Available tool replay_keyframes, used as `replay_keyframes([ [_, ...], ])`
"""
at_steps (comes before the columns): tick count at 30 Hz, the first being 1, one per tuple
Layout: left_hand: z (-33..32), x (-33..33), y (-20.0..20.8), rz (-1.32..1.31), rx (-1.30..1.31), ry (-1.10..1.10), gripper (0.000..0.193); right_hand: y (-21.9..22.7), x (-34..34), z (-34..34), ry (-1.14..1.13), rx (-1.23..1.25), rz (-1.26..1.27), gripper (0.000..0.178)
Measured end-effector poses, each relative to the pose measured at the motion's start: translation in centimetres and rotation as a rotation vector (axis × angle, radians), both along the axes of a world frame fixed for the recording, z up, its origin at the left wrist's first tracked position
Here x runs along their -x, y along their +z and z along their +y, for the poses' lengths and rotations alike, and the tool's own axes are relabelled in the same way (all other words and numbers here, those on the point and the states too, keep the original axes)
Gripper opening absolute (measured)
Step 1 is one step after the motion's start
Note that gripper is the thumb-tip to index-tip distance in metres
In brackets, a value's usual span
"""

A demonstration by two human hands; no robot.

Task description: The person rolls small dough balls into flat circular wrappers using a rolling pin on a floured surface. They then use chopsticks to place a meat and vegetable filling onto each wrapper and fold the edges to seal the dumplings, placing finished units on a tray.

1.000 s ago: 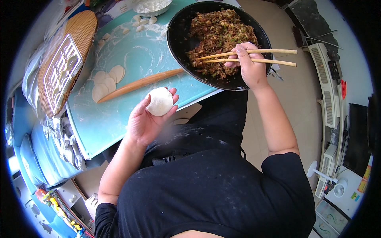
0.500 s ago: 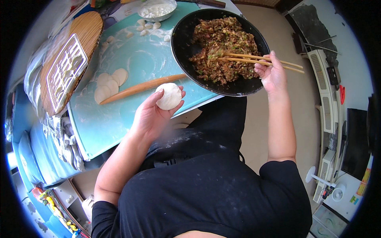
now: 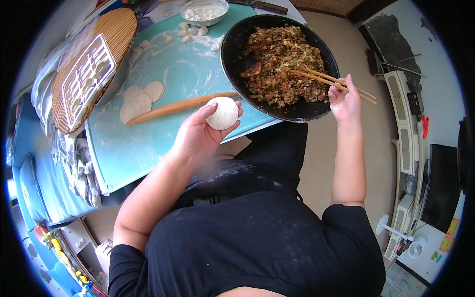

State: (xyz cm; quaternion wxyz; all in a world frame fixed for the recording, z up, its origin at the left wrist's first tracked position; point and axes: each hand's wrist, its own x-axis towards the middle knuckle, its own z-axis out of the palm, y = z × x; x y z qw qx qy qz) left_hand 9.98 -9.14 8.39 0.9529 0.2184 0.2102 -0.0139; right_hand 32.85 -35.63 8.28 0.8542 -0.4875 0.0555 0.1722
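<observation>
1. Cradling a white dough wrapper, the left hand curls its fingers beneath and rests its thumb on the rim, above the desk's near edge, toward the right corner.
2. Over on the right, the right hand pinches a pair of chopsticks toward their back ends. Their tips meet the minced filling; whether they grip any, I can't tell from here.
3. Half a second ago those tips held up a clump farther left on the heap; now they sit farther right, with no raised clump I can make out. The wrapper still looks bare, so I'd judge no filling has reached it.
4. The black pan overhangs the desk's right edge. A rolling pin runs from overlapping flat wrappers, near the left edge, to its rim.
5. By the far edge stands a flour bowl, small dough pieces beside it.
</observation>
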Motion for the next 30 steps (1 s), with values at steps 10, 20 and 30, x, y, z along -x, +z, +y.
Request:
replay_keyframes([
  [10, -1.1, -2.2, 0.5, -0.079, 0.028, -0.023, 0.050, 3.4, 5.4, 3.6, 0.169, -0.121, 0.043, 0.026],
  [20, -1.7, -1.3, 1.3, -0.024, -0.080, 0.109, 0.041, 4.8, 11.7, 6.7, 0.239, 0.145, -0.463, 0.028],
  [30, -1.1, 0.0, 1.6, -0.101, 0.181, 0.159, 0.044, 8.0, 11.7, 4.6, 0.263, 0.115, -0.850, 0.029],
])
